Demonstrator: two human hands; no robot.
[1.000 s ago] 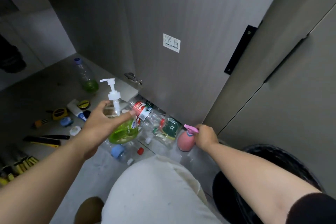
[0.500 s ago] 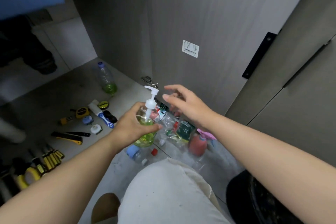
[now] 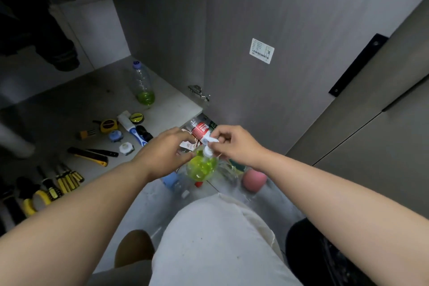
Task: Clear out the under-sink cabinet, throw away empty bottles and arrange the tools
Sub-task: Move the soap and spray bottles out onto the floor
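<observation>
Before us stood the grey cabinet door [image 3: 278, 18], with the black bin [image 3: 306, 253] low on our right. Tools [image 3: 92, 155] lay spread on the cabinet floor [image 3: 58, 104]. Our left hand [image 3: 162, 153] gripped the green soap bottle [image 3: 202, 167] just above the heap of bottles [image 3: 199, 131], fingers curled round it. Our right hand [image 3: 234, 146] pinched its white pump head [image 3: 212, 140].

Right hand [image 3: 234, 144] off pink sprayer [image 3: 254, 180], now pinching white pump [image 3: 210, 144] of green bottle [image 3: 202, 167]; bottle seemingly lowered
</observation>
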